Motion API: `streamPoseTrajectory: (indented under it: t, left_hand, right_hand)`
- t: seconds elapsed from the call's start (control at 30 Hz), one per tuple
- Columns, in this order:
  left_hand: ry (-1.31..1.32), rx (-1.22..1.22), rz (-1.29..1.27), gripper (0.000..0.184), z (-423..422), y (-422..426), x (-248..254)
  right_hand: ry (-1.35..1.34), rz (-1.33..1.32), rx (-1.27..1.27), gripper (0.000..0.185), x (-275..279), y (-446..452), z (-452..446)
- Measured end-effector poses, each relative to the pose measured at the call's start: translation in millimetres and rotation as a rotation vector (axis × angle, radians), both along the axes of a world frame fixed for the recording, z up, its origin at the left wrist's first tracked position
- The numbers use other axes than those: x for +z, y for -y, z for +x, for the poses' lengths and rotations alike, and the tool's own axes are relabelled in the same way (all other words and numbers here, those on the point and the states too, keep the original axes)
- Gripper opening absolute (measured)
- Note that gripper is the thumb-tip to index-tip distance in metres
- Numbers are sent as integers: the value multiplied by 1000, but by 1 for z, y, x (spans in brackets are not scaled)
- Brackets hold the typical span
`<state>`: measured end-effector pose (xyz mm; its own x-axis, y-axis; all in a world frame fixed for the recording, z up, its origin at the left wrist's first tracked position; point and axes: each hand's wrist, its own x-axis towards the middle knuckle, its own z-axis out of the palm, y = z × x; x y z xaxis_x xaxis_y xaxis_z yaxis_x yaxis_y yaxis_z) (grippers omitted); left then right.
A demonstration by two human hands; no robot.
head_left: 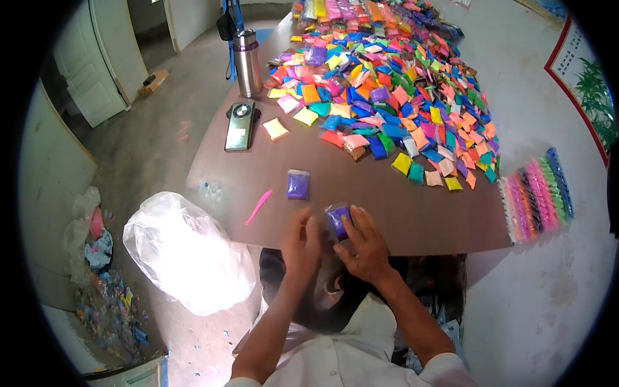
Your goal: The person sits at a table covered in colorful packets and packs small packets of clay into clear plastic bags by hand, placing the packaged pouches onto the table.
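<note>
At the table's near edge, a small purple packet [336, 218] in clear wrap lies under the fingertips of my right hand [366, 248]. The thumb of that hand sits just below the packet. My left hand [302, 244] is to the left of the packet, apart from it, with its fingers partly curled and smeared by motion. A second purple packet [298, 185] lies flat farther up the table. To its left is a thin pink plastic tool [258, 207], shaped like a small knife.
A large heap of colourful packets [393, 97] covers the table's far and right parts. A steel flask [247, 64], a dark phone-like device [240, 127] and a pale packet [275, 129] stand or lie left. Bundled colourful strips [536, 198] sit right; a white plastic bag [187, 255] is left.
</note>
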<state>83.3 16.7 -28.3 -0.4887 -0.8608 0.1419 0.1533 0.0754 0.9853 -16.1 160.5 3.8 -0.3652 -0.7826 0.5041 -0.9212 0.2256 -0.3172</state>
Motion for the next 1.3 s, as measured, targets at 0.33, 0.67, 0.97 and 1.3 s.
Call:
streamPoseTrajectory:
  t: [0.33,0.67,0.97,1.3]
  left_hand:
    - [236,-56,-705,20,40,0,5]
    - [180,-31,-675,20,40,5,3]
    - [230,-46,-823,25,38,6,-7]
    - [236,-90,-1083,30,41,10,7]
  right_hand:
    - [27,162,77,71,-5,1,-12]
    - [28,147,69,71,16,8,-19]
    - [49,202,117,55,17,15,-26]
    - [104,135,4,47,10,49,-47]
